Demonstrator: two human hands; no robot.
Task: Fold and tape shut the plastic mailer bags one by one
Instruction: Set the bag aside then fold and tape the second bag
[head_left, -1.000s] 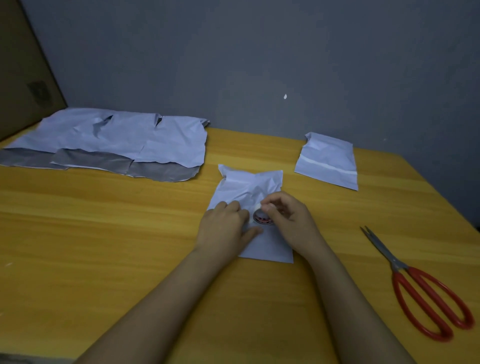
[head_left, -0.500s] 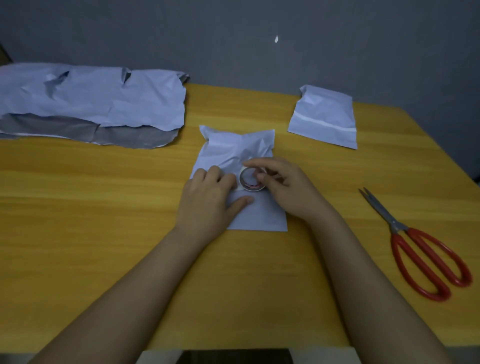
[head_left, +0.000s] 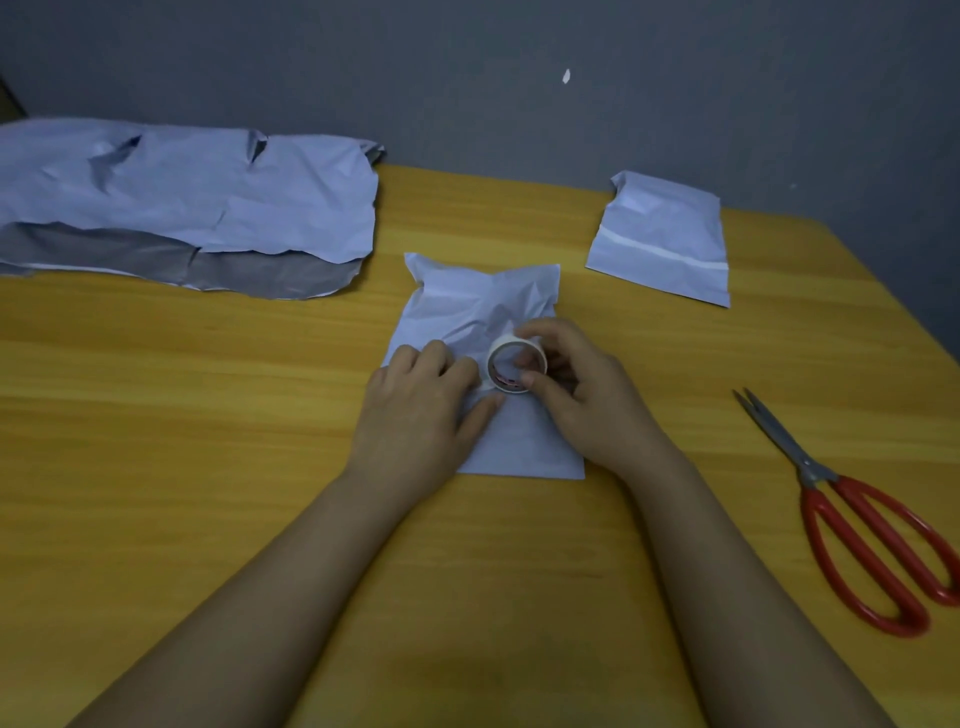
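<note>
A folded white mailer bag lies crumpled in the middle of the wooden table. My left hand presses flat on its left side, the thumb stretched toward the tape. My right hand holds a small white roll of tape upright on the bag, thumb and fingers curled round its rim. A second folded mailer, with a white strip across it, lies at the back right.
A pile of flat unfolded mailer bags, white over grey, covers the back left of the table. Red-handled scissors lie shut at the right edge. A grey wall stands behind the table.
My right hand has tilted the tape roll more upright on the bag and drawn it slightly right. The left hand stays pressed on the bag. The camera has tipped down.
</note>
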